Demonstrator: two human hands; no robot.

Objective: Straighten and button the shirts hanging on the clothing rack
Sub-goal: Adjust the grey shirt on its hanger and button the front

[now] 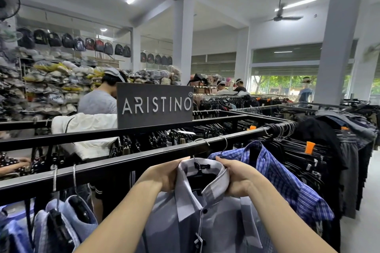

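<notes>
A pale grey shirt (218, 217) with a white collar hangs on a black hanger from the black rack rail (115, 164) in front of me. My left hand (164, 174) grips the collar's left side. My right hand (236, 176) grips the collar's right side, fingers curled over its edge. One dark button shows just below the collar; the placket lower down is partly hidden by my arms. A blue checked shirt (283, 178) hangs just to the right of it.
Light blue shirts (67, 224) hang at lower left. Dark garments (320, 150) crowd the rail on the right. An ARISTINO sign (155, 106) stands on the rack. A person in grey (96, 100) stands behind it; other people are farther back.
</notes>
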